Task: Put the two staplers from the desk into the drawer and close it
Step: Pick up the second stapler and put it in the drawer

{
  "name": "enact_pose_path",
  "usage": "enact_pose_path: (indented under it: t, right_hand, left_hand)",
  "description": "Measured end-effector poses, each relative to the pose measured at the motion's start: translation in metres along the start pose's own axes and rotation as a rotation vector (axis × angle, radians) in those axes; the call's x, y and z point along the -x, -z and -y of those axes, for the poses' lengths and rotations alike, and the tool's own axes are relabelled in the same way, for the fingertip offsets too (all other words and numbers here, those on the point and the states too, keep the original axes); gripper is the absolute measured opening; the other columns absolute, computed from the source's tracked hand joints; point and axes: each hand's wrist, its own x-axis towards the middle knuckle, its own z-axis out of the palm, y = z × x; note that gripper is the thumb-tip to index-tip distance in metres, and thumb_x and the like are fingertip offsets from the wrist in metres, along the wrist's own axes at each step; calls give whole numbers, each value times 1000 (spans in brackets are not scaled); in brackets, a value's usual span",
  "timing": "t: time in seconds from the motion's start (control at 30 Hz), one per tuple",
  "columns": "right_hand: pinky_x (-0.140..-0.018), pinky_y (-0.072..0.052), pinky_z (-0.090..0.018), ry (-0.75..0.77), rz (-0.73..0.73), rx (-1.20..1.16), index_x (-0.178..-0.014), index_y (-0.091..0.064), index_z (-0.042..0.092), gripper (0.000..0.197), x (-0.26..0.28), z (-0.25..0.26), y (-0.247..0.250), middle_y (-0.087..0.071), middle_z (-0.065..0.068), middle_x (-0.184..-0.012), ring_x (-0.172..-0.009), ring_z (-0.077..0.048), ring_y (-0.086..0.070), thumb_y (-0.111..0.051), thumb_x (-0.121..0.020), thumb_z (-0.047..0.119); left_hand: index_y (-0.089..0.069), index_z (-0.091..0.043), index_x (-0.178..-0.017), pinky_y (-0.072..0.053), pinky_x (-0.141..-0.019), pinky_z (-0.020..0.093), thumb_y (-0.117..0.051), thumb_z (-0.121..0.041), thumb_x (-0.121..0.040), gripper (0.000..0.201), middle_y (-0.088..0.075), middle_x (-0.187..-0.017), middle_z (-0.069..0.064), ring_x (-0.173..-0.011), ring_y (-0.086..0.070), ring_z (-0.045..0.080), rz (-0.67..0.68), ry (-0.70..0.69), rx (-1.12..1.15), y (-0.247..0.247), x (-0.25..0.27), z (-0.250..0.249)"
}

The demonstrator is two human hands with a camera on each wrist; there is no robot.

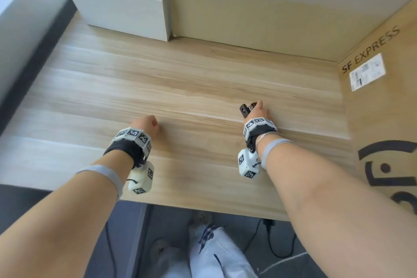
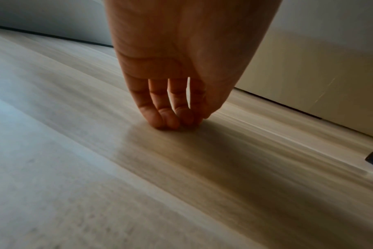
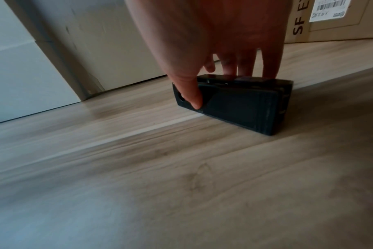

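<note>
The right hand (image 3: 213, 42) has its grip closed on a small black boxy stapler (image 3: 241, 104) standing on the light wood-grain counter (image 1: 158, 88), thumb on the near side, fingers (image 3: 270, 67) behind. The left hand (image 2: 170, 75) holds nothing, its curled fingertips (image 2: 158, 119) resting on the counter.

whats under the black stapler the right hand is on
The black stapler stands on its long edge on the bare wooden desk, pinched by the right hand. Its thumb is in front, fingers behind. The contact strip itself is hidden.
</note>
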Motion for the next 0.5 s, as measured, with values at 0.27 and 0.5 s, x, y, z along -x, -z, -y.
enact_pose_path:
  t: [0.27, 0.5]
  right_hand:
    - [-96, -45, -37, 117, 79, 68, -133, -35, 6, 70, 22, 16, 2, -41, -16, -135, -122, -35, -50, -74, -77, 23]
    - [-88, -49, -37, 347, 181, 61, -131, -34, 11, 80, 88, 54, -17, -63, -13, -122, -113, -34, -61, -79, -71, 38]
  left_hand:
    - [-61, -6, -111, -47, -85, 35, -44, -13, -90, 28, -66, -116, 20, -106, -61, 35, -22, -21, -31, 2, 8, 6]
    - [-62, -4, -108, -45, -80, 33, -42, -11, -91, 28, -67, -113, 20, -106, -61, 36, -83, -18, -44, 11, 33, 39]
